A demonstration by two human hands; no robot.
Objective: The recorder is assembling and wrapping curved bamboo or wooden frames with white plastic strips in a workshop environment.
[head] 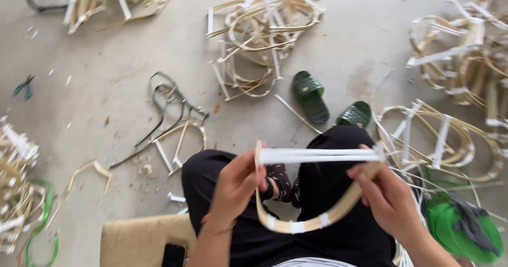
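the one head camera is looking steeply down from close above the lap (317,230), taking in the floor (132,60) ahead.

- Bent strip frame (312,193) sits over the lap, left hand (235,190) on its left end, right hand (389,201) on its right.
- Two sandals (323,102) lie on the floor (116,66) beyond the knees.
- Frame pile (267,29) lies behind the sandals.

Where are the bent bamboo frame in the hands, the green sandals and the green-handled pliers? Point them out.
bent bamboo frame (296,225): head view, on its taped lower curve.
green sandals (311,95): head view, on the left sandal's strap.
green-handled pliers (24,87): head view, on the handles.
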